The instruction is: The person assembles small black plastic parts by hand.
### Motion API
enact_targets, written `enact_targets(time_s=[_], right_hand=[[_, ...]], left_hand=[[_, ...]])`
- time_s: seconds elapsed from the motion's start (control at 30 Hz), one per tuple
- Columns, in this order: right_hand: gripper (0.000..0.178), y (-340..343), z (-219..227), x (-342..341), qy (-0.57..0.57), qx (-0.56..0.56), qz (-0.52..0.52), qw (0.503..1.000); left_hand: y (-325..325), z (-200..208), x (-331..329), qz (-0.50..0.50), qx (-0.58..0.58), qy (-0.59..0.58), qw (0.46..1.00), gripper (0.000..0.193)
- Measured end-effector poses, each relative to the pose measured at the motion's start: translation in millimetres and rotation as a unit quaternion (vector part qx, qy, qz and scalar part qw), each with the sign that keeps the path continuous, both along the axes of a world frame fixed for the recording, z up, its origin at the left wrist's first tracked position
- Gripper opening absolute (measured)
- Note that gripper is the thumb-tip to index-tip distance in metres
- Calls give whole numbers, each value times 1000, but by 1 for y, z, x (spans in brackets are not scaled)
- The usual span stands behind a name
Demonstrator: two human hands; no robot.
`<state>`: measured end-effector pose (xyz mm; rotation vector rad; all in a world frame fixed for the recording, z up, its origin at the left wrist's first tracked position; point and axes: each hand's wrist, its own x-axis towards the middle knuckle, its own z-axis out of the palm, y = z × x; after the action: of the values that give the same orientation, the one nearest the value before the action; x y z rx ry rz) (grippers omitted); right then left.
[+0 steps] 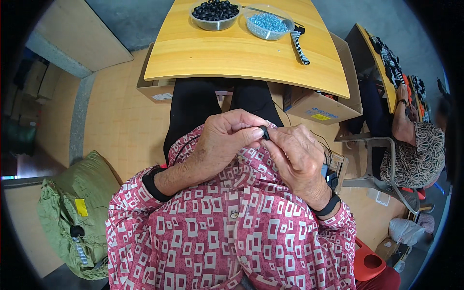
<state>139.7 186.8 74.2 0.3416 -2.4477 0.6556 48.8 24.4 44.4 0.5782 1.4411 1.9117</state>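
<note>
Over my lap, my left hand [217,142] and my right hand [300,155] meet at the fingertips. Between them they pinch a small black ring-shaped piece [264,132], partly covered by the fingers. Its look is close to the black pieces [216,9] heaped in a clear bowl [211,25] on the table ahead. Beside that bowl, a second clear bowl [290,26] holds tiny light-blue beads [267,22]. A black-and-white striped band [299,48] lies to the right of the beads.
The yellow wooden table [241,60] stands just beyond my knees, with a cardboard box [316,102] under its right side. A stuffed green sack [79,217] is at my left. On the right, another person [413,150] sits at a second table [374,60] with striped bands.
</note>
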Motion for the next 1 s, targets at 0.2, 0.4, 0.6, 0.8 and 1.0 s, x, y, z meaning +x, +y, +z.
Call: enact_targets(time_s=[0.2,0.4,0.6,0.8,1.0], right_hand=[[21,7,2,1,-49,-71,12,996],[16,3,8,2,-19,-26,-4,999],[14,3,7,-1,-76,-135,-1,988],[15,6,-2,-2,-188,-285,-36,939],[16,3,-3,-2,-8,70,-14,997]], left_hand=[[1,1,0,1,14,19,1000,19],[0,-1,2,20,20,97,995,19],[-1,0,6,58,-4,144,988,17],[2,-1,6,69,-33,168,983,16],[3,-3,8,64,-30,109,992,15]])
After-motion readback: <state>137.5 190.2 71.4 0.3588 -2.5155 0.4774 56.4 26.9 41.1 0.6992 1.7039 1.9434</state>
